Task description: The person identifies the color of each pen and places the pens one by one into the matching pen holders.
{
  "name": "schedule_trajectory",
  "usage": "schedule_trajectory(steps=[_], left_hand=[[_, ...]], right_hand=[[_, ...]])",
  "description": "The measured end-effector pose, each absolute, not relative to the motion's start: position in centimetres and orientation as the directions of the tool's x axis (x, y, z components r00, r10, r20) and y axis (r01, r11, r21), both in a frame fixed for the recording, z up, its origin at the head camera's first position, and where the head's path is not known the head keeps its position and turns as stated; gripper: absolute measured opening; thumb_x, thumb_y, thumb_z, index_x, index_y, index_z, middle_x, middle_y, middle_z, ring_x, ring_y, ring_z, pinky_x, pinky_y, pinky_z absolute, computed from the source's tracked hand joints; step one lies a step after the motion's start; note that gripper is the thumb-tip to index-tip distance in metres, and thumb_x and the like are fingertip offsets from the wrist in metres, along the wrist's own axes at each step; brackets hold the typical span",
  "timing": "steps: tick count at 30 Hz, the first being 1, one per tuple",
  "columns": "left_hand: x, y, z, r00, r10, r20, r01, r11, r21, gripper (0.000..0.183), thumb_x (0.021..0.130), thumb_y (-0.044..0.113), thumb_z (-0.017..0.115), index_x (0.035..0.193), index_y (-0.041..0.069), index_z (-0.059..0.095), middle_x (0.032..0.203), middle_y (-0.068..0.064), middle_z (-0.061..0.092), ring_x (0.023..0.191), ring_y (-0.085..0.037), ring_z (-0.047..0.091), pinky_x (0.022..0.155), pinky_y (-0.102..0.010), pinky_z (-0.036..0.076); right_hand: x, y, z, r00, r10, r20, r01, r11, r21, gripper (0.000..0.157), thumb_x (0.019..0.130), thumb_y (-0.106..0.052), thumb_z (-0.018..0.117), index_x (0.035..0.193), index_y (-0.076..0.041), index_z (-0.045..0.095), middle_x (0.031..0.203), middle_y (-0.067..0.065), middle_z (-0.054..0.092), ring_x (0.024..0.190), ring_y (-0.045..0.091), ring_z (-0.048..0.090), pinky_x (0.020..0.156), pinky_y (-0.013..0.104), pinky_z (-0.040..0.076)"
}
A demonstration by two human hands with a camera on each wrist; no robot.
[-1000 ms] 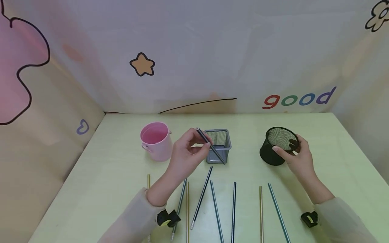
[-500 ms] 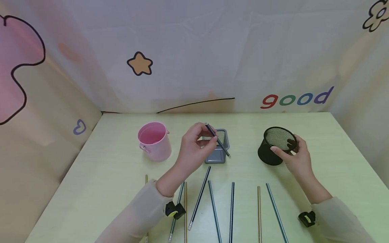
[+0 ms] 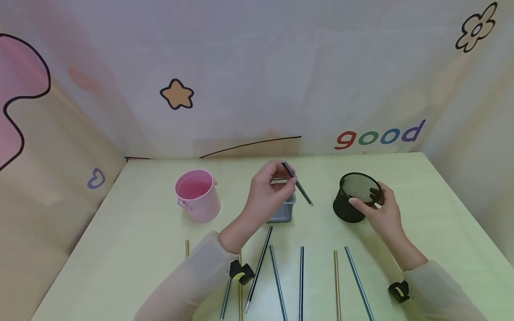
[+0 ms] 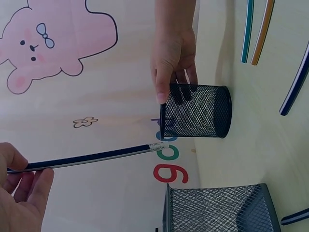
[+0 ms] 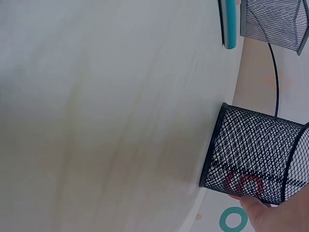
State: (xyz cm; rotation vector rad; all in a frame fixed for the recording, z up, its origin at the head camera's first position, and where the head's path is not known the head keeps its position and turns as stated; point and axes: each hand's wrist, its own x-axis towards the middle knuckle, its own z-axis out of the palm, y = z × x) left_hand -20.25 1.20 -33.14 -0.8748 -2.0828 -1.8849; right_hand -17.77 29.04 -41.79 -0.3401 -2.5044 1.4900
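My left hand [image 3: 270, 189] pinches a dark striped pencil [image 3: 298, 183] between thumb and fingers, above and in front of the grey square mesh holder [image 3: 282, 213]. The pencil slants down to the right, and its eraser end [image 4: 157, 146] points toward the black round mesh pencil cup [image 3: 347, 207]. My right hand [image 3: 382, 210] grips that cup by its rim, thumb on the near side and fingers on the far side; the cup stands on the table. In the left wrist view, fingertips of the right hand [image 4: 175, 60] show through the mesh.
A pink bucket [image 3: 204, 201] stands at the left. Several pencils lie along the table front, among them a dark one [image 3: 301, 283], a gold one [image 3: 336, 285] and a teal one [image 3: 359, 281]. A printed cloth wall [image 3: 249, 80] rises behind the table.
My left hand has carried the pencil to the right, past the grey holder toward the black cup. The right hand keeps its grip on the cup. The head view has shifted slightly.
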Motion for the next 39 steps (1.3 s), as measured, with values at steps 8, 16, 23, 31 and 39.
schedule_trajectory(steps=[8, 16, 23, 31, 39], left_hand=[[-21.1, 3.2, -32.7, -0.803, 0.277, 0.527, 0.546, -0.013, 0.838, 0.012, 0.085, -0.007, 0.059, 0.097, -0.005, 0.058, 0.100, -0.020, 0.060, 0.091, -0.030, 0.063, 0.073, -0.020, 0.055], [-21.7, 5.1, -32.0, -0.791, 0.278, 0.545, 0.555, -0.048, 0.831, 0.013, 0.085, -0.007, 0.059, 0.098, -0.006, 0.057, 0.099, -0.021, 0.059, 0.091, -0.030, 0.062, 0.073, -0.020, 0.055], [-22.1, 6.6, -31.6, -0.757, 0.292, 0.584, 0.596, -0.058, 0.801, 0.013, 0.085, -0.007, 0.059, 0.098, -0.006, 0.057, 0.101, -0.021, 0.057, 0.093, -0.030, 0.062, 0.074, -0.019, 0.055], [-22.5, 8.1, -31.5, -0.729, 0.321, 0.605, 0.624, -0.053, 0.779, 0.014, 0.086, -0.007, 0.059, 0.100, -0.005, 0.057, 0.100, -0.019, 0.058, 0.093, -0.027, 0.063, 0.075, -0.018, 0.054], [-23.0, 10.0, -32.7, -0.720, 0.341, 0.605, 0.636, -0.024, 0.771, 0.012, 0.086, -0.007, 0.060, 0.097, -0.005, 0.056, 0.099, -0.018, 0.058, 0.092, -0.026, 0.063, 0.074, -0.014, 0.053]], right_hand=[[-17.7, 29.0, -41.9, -0.948, 0.311, 0.065, 0.095, 0.473, -0.876, 0.085, 0.086, -0.034, 0.069, 0.147, 0.000, 0.021, 0.136, 0.023, 0.040, 0.117, 0.029, 0.042, 0.075, 0.002, 0.035], [-17.7, 28.9, -41.9, -0.948, 0.311, 0.070, 0.087, 0.465, -0.881, 0.086, 0.086, -0.030, 0.070, 0.147, 0.002, 0.019, 0.136, 0.025, 0.039, 0.119, 0.034, 0.041, 0.074, 0.001, 0.034], [-17.9, 29.2, -42.3, -0.945, 0.317, 0.080, 0.090, 0.487, -0.869, 0.087, 0.085, -0.031, 0.071, 0.146, 0.002, 0.019, 0.133, 0.025, 0.041, 0.116, 0.030, 0.042, 0.078, 0.006, 0.036], [-17.7, 28.9, -42.2, -0.944, 0.313, 0.106, 0.063, 0.487, -0.871, 0.084, 0.085, -0.030, 0.071, 0.145, 0.003, 0.022, 0.134, 0.025, 0.041, 0.116, 0.033, 0.043, 0.075, 0.001, 0.034], [-17.8, 29.2, -42.2, -0.944, 0.310, 0.108, 0.067, 0.504, -0.861, 0.086, 0.084, -0.032, 0.071, 0.145, 0.004, 0.022, 0.135, 0.026, 0.040, 0.118, 0.036, 0.043, 0.074, 0.002, 0.035]])
